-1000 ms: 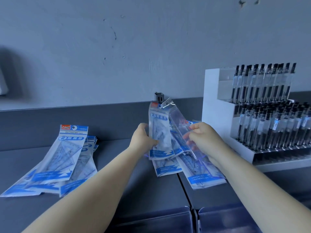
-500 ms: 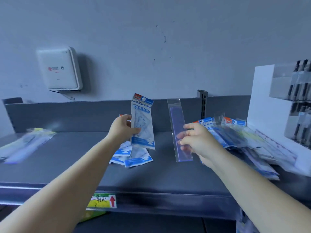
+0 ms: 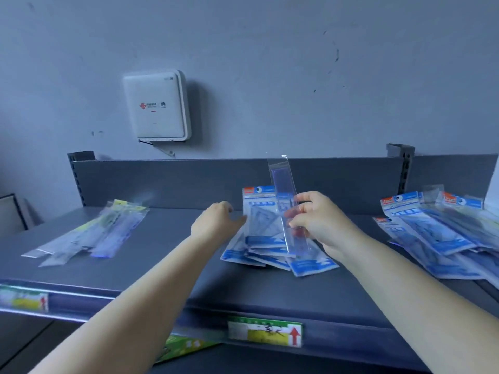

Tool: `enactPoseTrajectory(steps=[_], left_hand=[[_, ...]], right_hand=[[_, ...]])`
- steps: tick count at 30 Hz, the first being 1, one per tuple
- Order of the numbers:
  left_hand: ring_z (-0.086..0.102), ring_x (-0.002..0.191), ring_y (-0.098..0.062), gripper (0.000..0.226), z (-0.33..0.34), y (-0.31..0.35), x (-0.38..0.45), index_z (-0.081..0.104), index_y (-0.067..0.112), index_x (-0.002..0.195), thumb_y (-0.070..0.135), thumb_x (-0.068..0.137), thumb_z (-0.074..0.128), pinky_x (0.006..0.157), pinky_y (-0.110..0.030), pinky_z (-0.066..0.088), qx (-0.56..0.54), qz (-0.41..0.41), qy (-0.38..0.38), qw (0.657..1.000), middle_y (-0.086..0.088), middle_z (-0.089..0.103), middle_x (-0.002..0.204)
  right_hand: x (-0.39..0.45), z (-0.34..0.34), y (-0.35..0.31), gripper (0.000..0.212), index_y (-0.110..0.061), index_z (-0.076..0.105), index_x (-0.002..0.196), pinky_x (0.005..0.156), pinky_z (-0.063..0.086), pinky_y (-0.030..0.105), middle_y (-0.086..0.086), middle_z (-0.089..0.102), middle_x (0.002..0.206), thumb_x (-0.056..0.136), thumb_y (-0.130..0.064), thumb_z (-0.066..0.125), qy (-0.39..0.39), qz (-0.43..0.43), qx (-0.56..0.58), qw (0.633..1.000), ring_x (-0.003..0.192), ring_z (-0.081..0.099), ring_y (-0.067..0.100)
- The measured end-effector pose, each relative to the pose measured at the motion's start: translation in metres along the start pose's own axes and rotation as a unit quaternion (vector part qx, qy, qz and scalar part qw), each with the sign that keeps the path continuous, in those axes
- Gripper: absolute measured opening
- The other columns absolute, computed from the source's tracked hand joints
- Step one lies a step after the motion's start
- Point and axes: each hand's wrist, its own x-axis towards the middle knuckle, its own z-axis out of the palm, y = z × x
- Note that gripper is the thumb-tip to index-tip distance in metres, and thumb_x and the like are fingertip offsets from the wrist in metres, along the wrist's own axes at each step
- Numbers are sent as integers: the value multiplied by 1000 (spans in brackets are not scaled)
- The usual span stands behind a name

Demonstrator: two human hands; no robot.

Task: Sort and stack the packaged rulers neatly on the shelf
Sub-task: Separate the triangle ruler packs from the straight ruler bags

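My right hand (image 3: 321, 225) pinches a narrow clear ruler pack (image 3: 282, 179) and holds it upright over the middle of the grey shelf (image 3: 162, 268). Under it lies a fanned pile of blue-and-white ruler set packs (image 3: 310, 263). The top pack (image 3: 258, 211) rests on that pile, and the fingertips of my left hand (image 3: 216, 222) touch its left edge with the thumb apart from it. A loose pile of narrow clear ruler packs (image 3: 89, 233) lies on the left of the shelf. A bigger untidy heap of blue packs (image 3: 432, 236) lies on the right.
The shelf's grey back panel (image 3: 189, 182) runs behind the piles. A white wall box (image 3: 156, 103) hangs above it. Price labels (image 3: 264, 330) sit on the shelf's front lip. Bare shelf surface lies between the left pile and the middle pile.
My left hand has lowered its blue pack onto the middle pile and loosened its grip. My right hand has carried the narrow pack left, over that pile. The view has swung left.
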Motion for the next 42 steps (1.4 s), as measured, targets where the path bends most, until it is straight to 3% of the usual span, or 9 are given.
enactPoseTrajectory(steps=[10,13,15,18,21,29,34,38,42], left_hand=[[52,113,-21,37,-67,-116,11,53,23,124,33,88,54,87,-32,46,94,42,49,993,2,56,123],[52,114,-22,37,-94,-156,14,52,22,125,30,88,51,88,-32,43,126,25,75,989,1,56,124],[51,114,-23,38,-109,-178,14,51,22,126,27,89,48,90,-32,42,131,6,80,988,1,56,125],[52,113,-25,38,-123,-204,17,50,22,128,24,90,46,89,-34,42,140,-3,85,987,-1,56,126],[52,112,-26,37,-128,-217,21,50,22,127,23,90,46,87,-34,42,148,-2,82,986,-1,56,125],[51,114,-23,39,-100,-170,30,50,22,127,28,89,49,85,-30,40,180,84,48,979,1,57,123],[52,108,-25,32,-67,-105,22,52,16,119,27,89,48,83,-31,34,196,164,47,966,0,59,115],[52,106,-24,30,-43,-43,8,53,16,117,24,89,47,78,-30,30,201,215,59,954,0,58,114],[51,108,-24,29,-18,16,-8,52,17,117,26,90,46,82,-29,31,193,251,59,947,1,58,114]], right_hand=[[30,135,-19,48,-4,42,125,61,48,26,4,58,81,82,16,52,-54,16,-40,998,62,51,18],[40,186,-21,46,10,40,125,59,43,28,9,55,79,81,17,50,-82,15,-91,992,59,47,21],[47,219,-24,51,18,35,128,66,43,33,14,52,83,80,18,50,-96,14,-101,990,66,47,25],[62,259,-33,59,5,31,137,88,51,38,12,58,91,83,9,57,-109,4,-77,991,79,58,30],[75,278,-36,55,-4,32,135,96,47,39,15,54,124,87,-11,59,-91,-58,-237,965,110,57,31],[60,210,-26,22,-14,53,111,70,40,31,1,52,112,90,-17,47,-13,-168,-576,800,95,49,23],[43,142,-22,23,-14,52,112,71,32,31,2,52,111,92,-21,45,50,-177,-659,729,102,47,22],[30,86,-18,21,-15,50,110,71,30,31,1,47,99,92,-24,44,80,-182,-685,701,96,46,22],[16,28,-6,24,-16,50,113,73,31,30,1,51,110,91,-26,46,80,-176,-696,692,103,48,23]])
